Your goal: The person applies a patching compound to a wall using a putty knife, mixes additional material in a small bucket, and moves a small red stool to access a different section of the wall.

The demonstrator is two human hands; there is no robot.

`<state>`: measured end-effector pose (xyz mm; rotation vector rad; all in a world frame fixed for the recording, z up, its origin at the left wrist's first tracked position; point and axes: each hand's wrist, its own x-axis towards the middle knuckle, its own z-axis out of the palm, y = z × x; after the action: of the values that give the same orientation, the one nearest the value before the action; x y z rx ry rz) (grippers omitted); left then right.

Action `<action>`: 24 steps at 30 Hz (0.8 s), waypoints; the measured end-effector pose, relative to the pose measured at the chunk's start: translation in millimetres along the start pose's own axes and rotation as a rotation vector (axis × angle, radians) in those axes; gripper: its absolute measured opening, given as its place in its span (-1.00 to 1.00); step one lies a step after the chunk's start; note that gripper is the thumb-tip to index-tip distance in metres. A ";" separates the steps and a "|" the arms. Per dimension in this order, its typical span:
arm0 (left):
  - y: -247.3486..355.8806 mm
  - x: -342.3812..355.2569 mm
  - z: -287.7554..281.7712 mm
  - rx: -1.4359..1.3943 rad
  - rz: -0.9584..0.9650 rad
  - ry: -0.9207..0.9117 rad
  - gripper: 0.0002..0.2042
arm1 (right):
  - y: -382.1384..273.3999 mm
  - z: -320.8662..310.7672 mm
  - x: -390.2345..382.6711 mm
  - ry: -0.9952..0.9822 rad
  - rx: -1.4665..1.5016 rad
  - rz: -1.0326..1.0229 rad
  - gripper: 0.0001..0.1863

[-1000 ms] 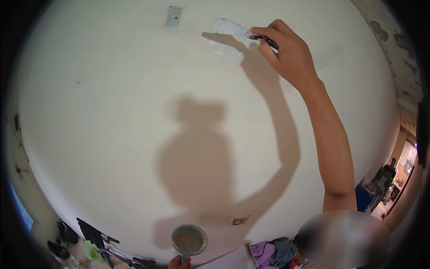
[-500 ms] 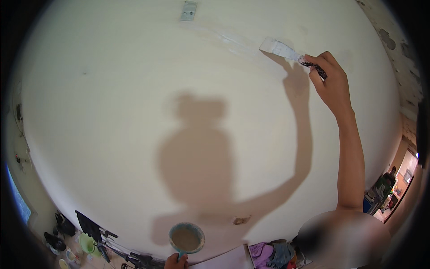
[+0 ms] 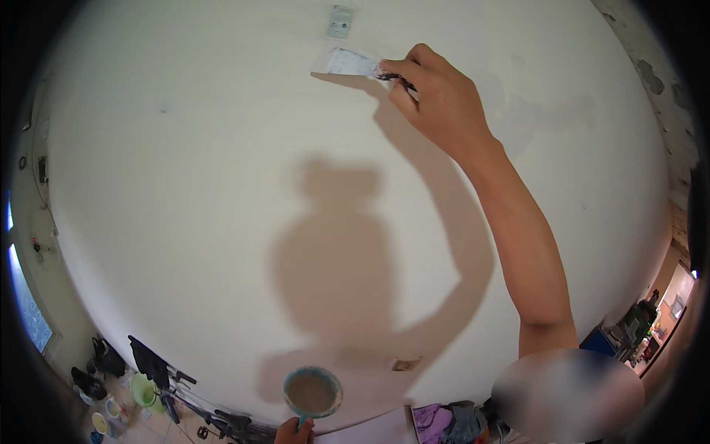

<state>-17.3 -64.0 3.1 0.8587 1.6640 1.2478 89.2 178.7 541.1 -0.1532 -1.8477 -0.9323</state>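
Observation:
My right hand (image 3: 436, 100) grips the dark handle of a putty knife (image 3: 346, 63), whose wide blade, smeared with whitish paste, lies at the cream wall (image 3: 185, 192) just below a small grey wall fitting (image 3: 339, 22). My raised arm casts a shadow beside it. At the lower middle, my left hand (image 3: 294, 433) holds the handle of a round teal container (image 3: 310, 394) with greyish-beige contents.
A bicycle (image 3: 229, 423), dark bags (image 3: 109, 359), a green bucket (image 3: 148, 392) and smaller tubs line the lower left. Folded clothes (image 3: 436, 422) sit low right. A window (image 3: 29, 296) is at left, a doorway (image 3: 673, 303) with clutter at right. A blurred patch covers the lower right.
The putty knife went right and down, then came back left and up beneath the fitting. The view shifted slightly, so the fitting sits further right in frame. My left hand keeps holding the container.

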 end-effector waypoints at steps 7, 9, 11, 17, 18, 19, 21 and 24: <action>-21.3 -2.0 -7.6 0.067 0.085 0.096 -0.68 | 2.8 13.9 5.0 -0.026 -0.046 0.052 -0.76; -8.1 -8.0 -11.2 -0.032 -0.045 0.085 -0.68 | 1.8 9.4 0.5 -0.046 -0.040 0.087 -0.76; -9.1 -6.9 -13.0 -0.022 0.001 0.072 -0.68 | 3.7 1.7 -5.7 -0.060 -0.056 0.102 -0.76; -20.0 3.4 -4.3 0.131 0.246 0.167 -0.67 | 16.1 -19.1 -28.7 -0.081 -0.079 0.104 -0.77; -14.0 2.7 -2.8 0.090 0.179 0.133 -0.67 | 18.3 -22.7 -34.1 -0.091 -0.076 0.117 -0.78; -4.7 1.9 -1.6 0.050 0.113 0.098 -0.67 | 20.5 -26.9 -39.8 -0.101 -0.074 0.131 -0.78; 1.5 2.0 -0.6 0.014 0.041 0.042 -0.68 | 25.0 -34.9 -50.1 -0.116 -0.079 0.152 -0.78; 2.5 6.5 0.5 0.038 0.017 -0.007 -0.69 | 33.8 -46.7 -65.1 -0.122 -0.087 0.166 -0.77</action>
<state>-19.3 -57.3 4.0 0.9012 1.6825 1.2265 170.8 190.7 513.7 -0.4192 -1.8743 -0.9038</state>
